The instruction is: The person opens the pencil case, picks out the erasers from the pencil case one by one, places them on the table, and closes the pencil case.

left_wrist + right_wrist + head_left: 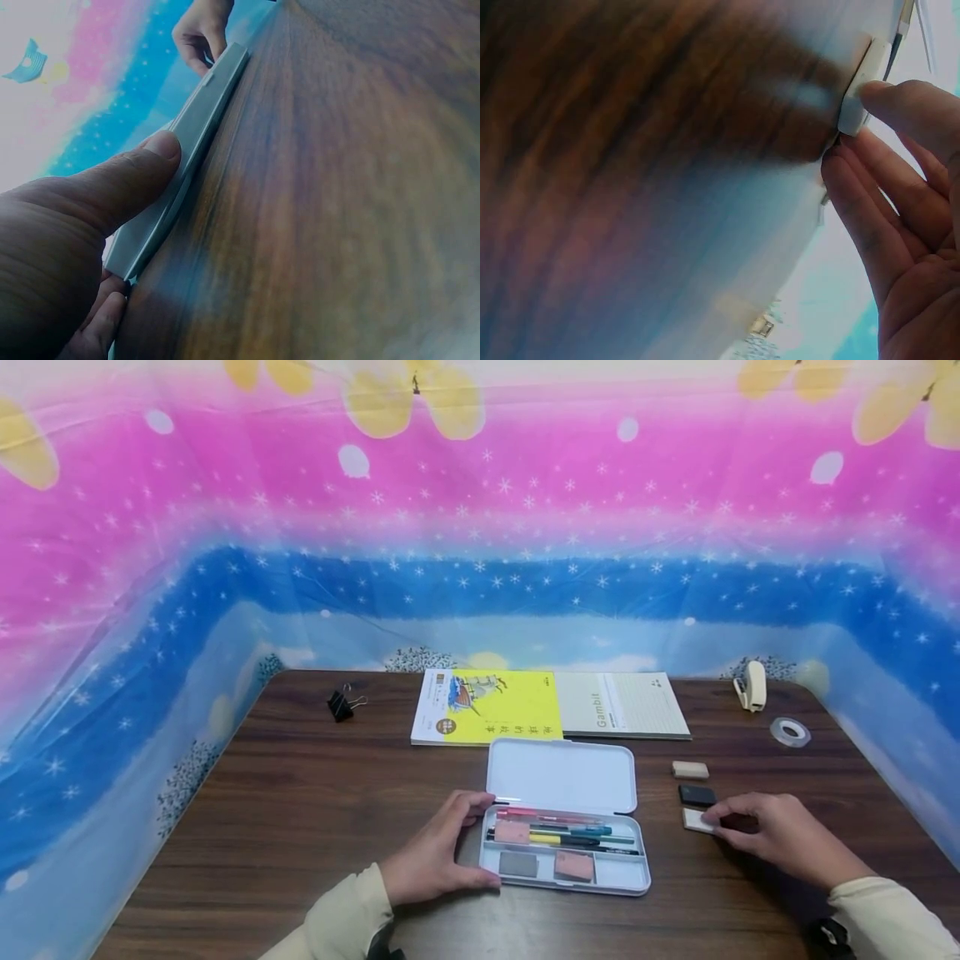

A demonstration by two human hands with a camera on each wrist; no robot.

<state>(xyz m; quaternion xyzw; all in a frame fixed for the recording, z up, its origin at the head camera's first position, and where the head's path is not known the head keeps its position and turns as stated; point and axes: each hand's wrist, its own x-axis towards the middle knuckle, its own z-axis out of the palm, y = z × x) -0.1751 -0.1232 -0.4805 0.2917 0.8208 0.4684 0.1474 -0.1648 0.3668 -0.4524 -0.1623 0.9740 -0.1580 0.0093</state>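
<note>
A dark wooden table [300, 827], walled in by a pink-and-blue snowflake cloth [480, 527], bears an open white pencil case [561, 777] between two hands.
The case's far compartment holds pens [558, 840] and a pink block [512, 832]; its near one, a grey block [518, 864] and a second pink block [573, 866]. The left hand [442, 852], thumb and fingers spread wide, grips the case's left end, thumb against the near edge. The right hand [787, 839], nearly closed, pinches a white block [697, 821] between thumb and fingertips, right of the case and just in front of a black block [697, 795].
</note>
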